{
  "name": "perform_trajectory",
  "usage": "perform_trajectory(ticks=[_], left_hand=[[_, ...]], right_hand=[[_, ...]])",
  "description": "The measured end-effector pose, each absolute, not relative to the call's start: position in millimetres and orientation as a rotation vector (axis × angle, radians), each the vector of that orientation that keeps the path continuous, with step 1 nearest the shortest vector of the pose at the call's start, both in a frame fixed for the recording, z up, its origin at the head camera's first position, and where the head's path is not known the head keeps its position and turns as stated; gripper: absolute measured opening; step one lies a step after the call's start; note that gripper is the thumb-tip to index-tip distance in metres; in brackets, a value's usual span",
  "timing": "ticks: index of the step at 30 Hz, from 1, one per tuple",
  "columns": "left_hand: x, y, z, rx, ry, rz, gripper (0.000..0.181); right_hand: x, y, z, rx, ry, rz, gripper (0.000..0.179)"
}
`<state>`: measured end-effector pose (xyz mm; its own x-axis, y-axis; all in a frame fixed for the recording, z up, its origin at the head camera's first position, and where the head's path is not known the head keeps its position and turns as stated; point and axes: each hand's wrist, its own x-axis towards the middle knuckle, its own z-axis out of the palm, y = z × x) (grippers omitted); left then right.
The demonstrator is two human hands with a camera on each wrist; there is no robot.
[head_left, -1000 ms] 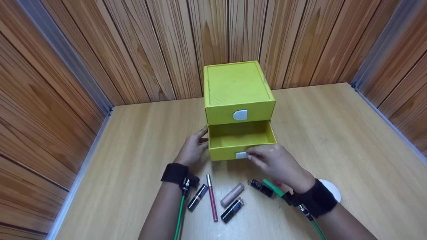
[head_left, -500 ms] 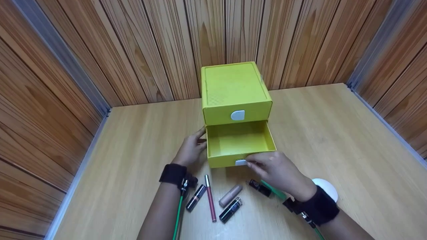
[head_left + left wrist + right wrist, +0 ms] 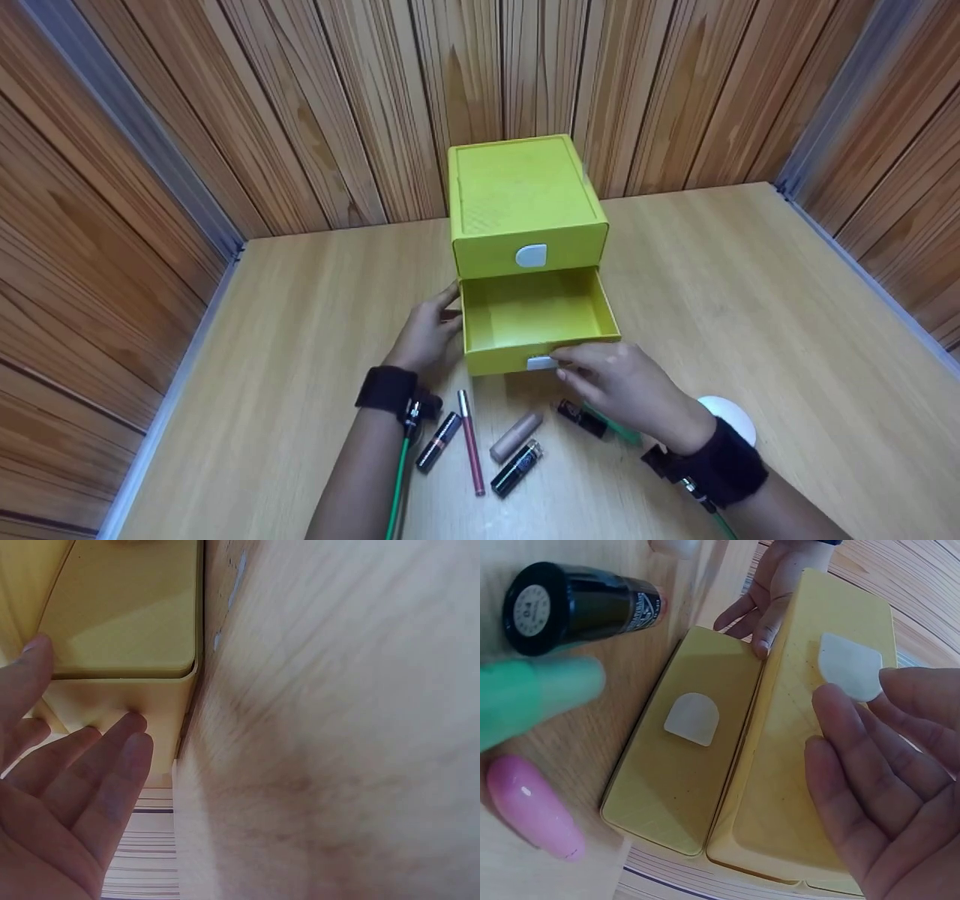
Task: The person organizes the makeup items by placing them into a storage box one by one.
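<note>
A yellow drawer organizer (image 3: 525, 187) stands before me, its middle drawer (image 3: 495, 364) pulled out with a bare interior. My right hand (image 3: 637, 390) pinches the white handle (image 3: 541, 363) on that drawer's front between thumb and fingers. Below it, the bottom drawer (image 3: 679, 787) is closed, as the right wrist view shows; in the head view it is hidden. My left hand (image 3: 424, 334) steadies the organizer's left side, fingertips against the side wall (image 3: 105, 701) and the thumb near the front edge.
Several cosmetic tubes lie in front: a black one (image 3: 439, 442), a slim red one (image 3: 472, 454), a mauve one (image 3: 516, 436), two more black ones, a green one (image 3: 619, 429). A pink item (image 3: 536, 806) and a white round object (image 3: 731, 420) lie right. Wood-panelled walls enclose the table.
The middle drawer has come further out toward me, with my right hand moving along on its handle, mostly before the half-second frame. The left hand keeps its place.
</note>
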<state>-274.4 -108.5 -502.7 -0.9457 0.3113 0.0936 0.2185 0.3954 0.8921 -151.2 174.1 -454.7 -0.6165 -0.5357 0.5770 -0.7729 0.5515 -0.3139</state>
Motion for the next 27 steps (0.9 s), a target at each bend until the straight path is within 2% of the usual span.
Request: perform_trajectory(ticks=[5, 10, 27], left_hand=[[-274.4, -109.3, -503.7, 0.48, 2.552, 1.609, 0.063], [-273.3, -109.3, -502.2, 0.477, 2.522, 1.627, 0.062], [-273.0, -109.5, -499.6, 0.518, 2.514, 1.622, 0.062]], right_hand=[[-146.3, 180.7, -451.9, 1.113, -2.338, 0.771, 0.024], [-139.0, 198.0, -445.8, 1.109, -2.322, 0.802, 0.024], [-109.0, 281.7, -444.6, 0.769, -2.386, 0.623, 0.025]])
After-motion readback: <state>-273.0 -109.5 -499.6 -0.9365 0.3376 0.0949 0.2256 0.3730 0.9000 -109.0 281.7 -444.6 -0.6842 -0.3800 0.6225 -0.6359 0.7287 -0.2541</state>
